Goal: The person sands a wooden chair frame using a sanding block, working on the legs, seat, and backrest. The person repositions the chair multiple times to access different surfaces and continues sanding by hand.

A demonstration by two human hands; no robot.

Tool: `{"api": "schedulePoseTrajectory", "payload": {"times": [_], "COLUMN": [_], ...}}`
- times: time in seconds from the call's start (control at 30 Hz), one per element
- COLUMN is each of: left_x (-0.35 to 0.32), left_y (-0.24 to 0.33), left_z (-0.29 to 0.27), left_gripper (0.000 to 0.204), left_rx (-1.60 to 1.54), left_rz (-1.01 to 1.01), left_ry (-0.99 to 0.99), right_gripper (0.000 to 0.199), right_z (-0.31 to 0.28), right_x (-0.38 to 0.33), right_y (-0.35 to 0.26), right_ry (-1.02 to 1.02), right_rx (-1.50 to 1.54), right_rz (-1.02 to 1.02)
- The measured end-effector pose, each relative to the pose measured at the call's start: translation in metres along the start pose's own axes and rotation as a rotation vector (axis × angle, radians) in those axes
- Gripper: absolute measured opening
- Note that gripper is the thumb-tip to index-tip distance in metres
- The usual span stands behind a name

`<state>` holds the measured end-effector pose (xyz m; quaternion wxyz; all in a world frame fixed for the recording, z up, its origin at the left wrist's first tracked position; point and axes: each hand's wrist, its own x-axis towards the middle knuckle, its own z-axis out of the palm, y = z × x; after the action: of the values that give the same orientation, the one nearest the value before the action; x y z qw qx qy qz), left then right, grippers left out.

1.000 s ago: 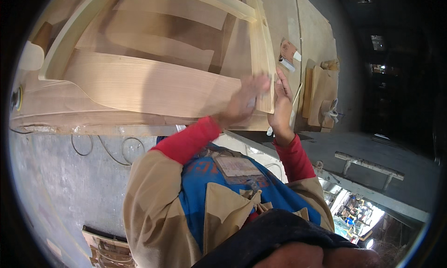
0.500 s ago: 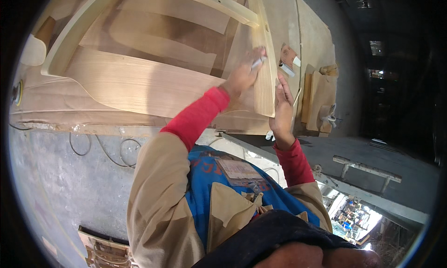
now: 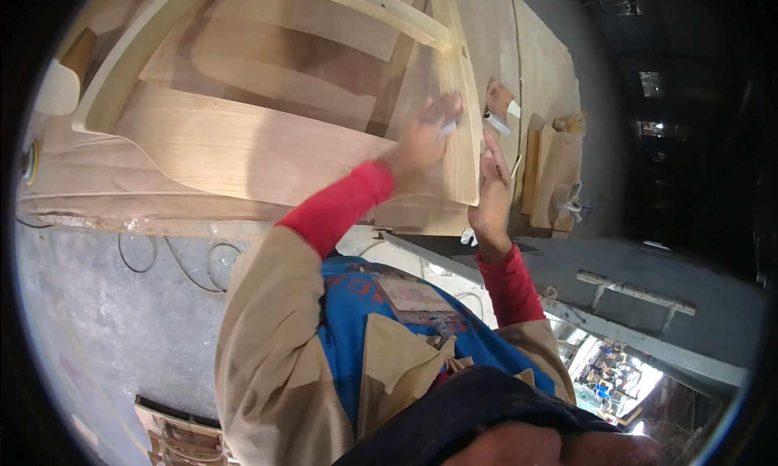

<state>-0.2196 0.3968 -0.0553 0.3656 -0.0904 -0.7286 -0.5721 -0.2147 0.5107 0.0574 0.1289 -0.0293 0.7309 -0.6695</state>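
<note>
A pale wooden furniture frame lies on the workbench, with a broad shaped board, a curved rail and an upright post at its right end. My left hand, slightly blurred, is on the inner side of that post. Its fingers are closed round a small pale grey piece; what it is exactly cannot be made out. Along the post's outer edge rests my right hand, fingers stretched out and holding nothing.
Right of the post lie a reddish-brown paper scrap and a small white tube-like piece. Wooden blocks sit near the bench's right end. A thin cable loops over the floor below. A metal rail stands at lower right.
My left hand has slid a little toward me along the post with the pale grey piece. My right hand stays at the outer edge.
</note>
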Motion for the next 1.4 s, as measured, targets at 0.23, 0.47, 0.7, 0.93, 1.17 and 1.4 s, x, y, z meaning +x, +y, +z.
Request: {"api": "schedulePoseTrajectory", "payload": {"times": [0.23, 0.47, 0.7, 0.93, 1.17, 1.4], "left_x": [-0.048, 0.0, 0.024, 0.019, 0.064, 0.042], "left_y": [0.022, 0.042, -0.026, 0.001, -0.038, 0.013], "left_z": [0.01, 0.003, 0.031, 0.029, 0.012, 0.009], "left_gripper": [0.05, 0.054, 0.047, 0.043, 0.042, 0.039], "left_rx": [0.082, -0.122, -0.093, -0.187, 0.164, 0.125], "left_rz": [-0.014, -0.088, -0.253, -0.369, -0.499, -0.303], "left_ry": [-0.164, 0.131, 0.141, 0.164, -0.175, 0.152], "right_gripper": [0.042, 0.042, 0.043, 0.044, 0.045, 0.045], "right_z": [-0.001, 0.0, -0.004, -0.004, -0.004, 0.0], "right_x": [-0.001, 0.0, -0.001, 0.002, 0.001, 0.0], "right_y": [0.0, 0.003, 0.003, 0.007, 0.005, 0.004], "right_ry": [-0.006, 0.003, -0.009, -0.031, -0.019, -0.004], "right_rx": [0.06, 0.072, 0.014, 0.039, -0.015, 0.052], "right_rz": [0.028, 0.002, 0.007, -0.029, 0.001, -0.013]}}
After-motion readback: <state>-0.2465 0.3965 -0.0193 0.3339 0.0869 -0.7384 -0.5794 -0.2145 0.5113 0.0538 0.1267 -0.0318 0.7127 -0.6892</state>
